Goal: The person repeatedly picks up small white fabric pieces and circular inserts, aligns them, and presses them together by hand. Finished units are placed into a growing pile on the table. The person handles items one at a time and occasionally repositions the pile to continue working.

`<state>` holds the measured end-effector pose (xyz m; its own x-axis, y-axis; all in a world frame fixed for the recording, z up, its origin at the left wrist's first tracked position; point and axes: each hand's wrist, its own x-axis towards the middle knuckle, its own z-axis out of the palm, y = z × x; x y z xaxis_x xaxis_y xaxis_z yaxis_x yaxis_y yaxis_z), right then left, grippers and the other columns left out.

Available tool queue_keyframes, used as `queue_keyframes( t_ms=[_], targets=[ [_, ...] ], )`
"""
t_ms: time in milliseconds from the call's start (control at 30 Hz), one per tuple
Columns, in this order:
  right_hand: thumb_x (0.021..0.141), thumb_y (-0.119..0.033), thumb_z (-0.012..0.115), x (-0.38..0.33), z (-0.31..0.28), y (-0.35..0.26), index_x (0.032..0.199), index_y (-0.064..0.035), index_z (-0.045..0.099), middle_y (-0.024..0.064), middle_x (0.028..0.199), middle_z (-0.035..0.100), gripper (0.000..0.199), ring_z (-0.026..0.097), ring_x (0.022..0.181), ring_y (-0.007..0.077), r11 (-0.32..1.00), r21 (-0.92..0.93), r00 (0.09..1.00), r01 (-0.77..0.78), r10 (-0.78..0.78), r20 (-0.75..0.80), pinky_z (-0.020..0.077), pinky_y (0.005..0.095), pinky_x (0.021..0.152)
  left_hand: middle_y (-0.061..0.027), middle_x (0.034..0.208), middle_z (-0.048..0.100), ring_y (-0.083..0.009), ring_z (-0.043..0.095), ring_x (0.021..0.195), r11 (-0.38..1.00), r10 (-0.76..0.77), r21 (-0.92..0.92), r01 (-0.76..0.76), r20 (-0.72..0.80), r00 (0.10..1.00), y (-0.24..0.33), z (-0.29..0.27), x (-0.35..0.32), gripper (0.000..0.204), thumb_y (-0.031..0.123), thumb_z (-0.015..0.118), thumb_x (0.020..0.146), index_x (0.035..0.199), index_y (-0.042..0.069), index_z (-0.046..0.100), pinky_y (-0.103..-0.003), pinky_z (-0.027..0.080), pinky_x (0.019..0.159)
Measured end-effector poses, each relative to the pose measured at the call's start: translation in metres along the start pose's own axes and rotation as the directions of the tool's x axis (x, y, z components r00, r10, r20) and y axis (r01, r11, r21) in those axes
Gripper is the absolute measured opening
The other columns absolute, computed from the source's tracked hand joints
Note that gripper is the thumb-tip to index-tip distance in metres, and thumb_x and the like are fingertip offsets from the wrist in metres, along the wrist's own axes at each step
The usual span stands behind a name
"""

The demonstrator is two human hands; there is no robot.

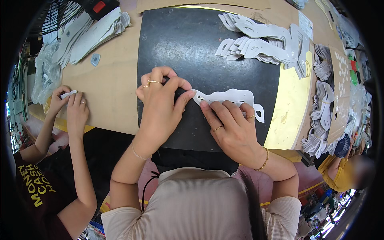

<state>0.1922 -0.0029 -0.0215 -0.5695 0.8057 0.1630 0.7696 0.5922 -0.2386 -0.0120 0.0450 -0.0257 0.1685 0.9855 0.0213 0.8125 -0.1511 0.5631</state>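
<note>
On a black mat (180, 36) lies a white, curved flat cut piece (236, 96) with several dark holes near its narrow left end. My left hand (160, 100) pinches that narrow end between thumb and forefinger; the other fingers are curled. My right hand (234, 128) rests over the lower edge of the piece, fingers stretched out and pressing it to the mat, one fingertip beside the holes. Under or behind the right fingers, a looped white end (259, 113) with an opening sticks out; whether it belongs to the same piece I cannot tell.
Stacks of similar pale pieces (256, 46) lie at the mat's far right; more bundles (322, 104) stand further right. On the left are stacked light strips (100, 36), a plastic bag (46, 76) and a small grey-blue piece (95, 60). A co-worker's hands (74, 106) hold a small white piece.
</note>
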Motion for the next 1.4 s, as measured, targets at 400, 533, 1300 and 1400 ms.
queue_keyframes(
  t_ms=[400, 533, 1300, 1400],
  targets=[
    [0.081, -0.006, 0.073, 0.015, -0.01, 0.013, 0.115, -0.0051, 0.07, 0.0054, 0.109, 0.063, 0.034, 0.06, 0.102, 0.0231, 0.948, 0.305, 0.994, -0.09, 0.105, -0.035, 0.0414, 0.0395, 0.089, -0.0027, 0.113, 0.059, -0.0236, 0.055, 0.109, 0.949, 0.273, 0.193, -0.249, -0.11, 0.956, 0.002, 0.018, -0.016, 0.02, 0.008, 0.074, 0.087, 0.104, 0.011, 0.065, -0.043, 0.032, 0.091],
    [0.085, -0.006, 0.076, 0.045, -0.038, 0.034, 0.095, -0.0033, 0.068, 0.0097, 0.093, 0.066, 0.013, 0.063, 0.088, 0.0283, 0.922, 0.351, 0.984, -0.165, 0.177, -0.002, 0.0462, 0.0388, 0.082, -0.0054, 0.114, 0.061, -0.0269, 0.058, 0.108, 0.976, 0.211, -0.015, -0.217, -0.175, 0.962, -0.005, 0.013, -0.02, 0.022, 0.006, 0.075, 0.086, 0.105, 0.008, 0.066, -0.042, 0.036, 0.093],
    [0.083, -0.012, 0.077, 0.1, -0.013, 0.06, 0.08, 0.0006, 0.071, 0.014, 0.067, 0.069, 0.014, 0.067, 0.059, 0.0273, 0.84, 0.511, 0.943, -0.182, 0.003, 0.331, 0.0511, 0.0358, 0.059, -0.0122, 0.136, 0.061, -0.0299, 0.056, 0.126, 0.921, 0.354, 0.178, -0.346, -0.015, 0.935, 0.009, 0.015, -0.057, 0.049, 0.012, 0.077, 0.082, 0.128, -0.001, 0.066, -0.048, 0.045, 0.099],
    [0.083, -0.011, 0.076, 0.098, -0.013, 0.058, 0.08, 0.0008, 0.071, 0.015, 0.071, 0.07, 0.013, 0.069, 0.063, 0.0304, 0.864, 0.482, 0.952, -0.145, -0.011, 0.306, 0.0522, 0.0374, 0.061, -0.012, 0.137, 0.061, -0.0304, 0.056, 0.127, 0.925, 0.346, 0.175, -0.338, -0.02, 0.938, 0.011, 0.017, -0.057, 0.05, 0.011, 0.077, 0.082, 0.129, -0.001, 0.066, -0.048, 0.044, 0.099]
  ],
)
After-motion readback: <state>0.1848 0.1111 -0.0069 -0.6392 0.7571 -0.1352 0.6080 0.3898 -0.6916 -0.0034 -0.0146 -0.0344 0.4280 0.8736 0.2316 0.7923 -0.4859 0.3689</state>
